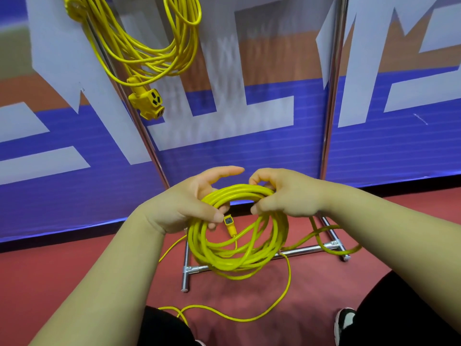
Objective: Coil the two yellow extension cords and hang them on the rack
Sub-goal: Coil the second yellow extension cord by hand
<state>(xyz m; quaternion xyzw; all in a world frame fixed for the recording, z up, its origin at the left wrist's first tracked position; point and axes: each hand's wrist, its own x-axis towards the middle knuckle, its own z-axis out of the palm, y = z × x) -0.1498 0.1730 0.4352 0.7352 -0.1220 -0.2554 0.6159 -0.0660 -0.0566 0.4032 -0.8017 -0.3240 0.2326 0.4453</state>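
A red floor (pixel 74 270) runs up to a blue banner (pixel 249 151) with large white and orange shapes; they may be parts of letters, but nothing on it reads as a word.

The second cord (pixel 239 260) is a round bundle of loops held up in front of the rack (pixel 331 96), hanging below both hands with its open ring facing the person. The left hand (pixel 184 203) wraps the bundle's left side, thumb beside a small yellow connector (pixel 228 221) inside the ring, forefinger stretched out. The right hand (pixel 287 196) curls tightly over the top of the loops.

A loose tail (pixel 284 293) drops from the bundle's lower right and sweeps across the floor toward the person's feet; another strand lies over the rack's foot on the right. That slack is probably still to be wound in, and the right hand sits nearer to it.

Up and to the left, the first cord (pixel 139 51) already hangs on the rack, its socket (pixel 147 101) dangling. No brand or label can be read on either cord.
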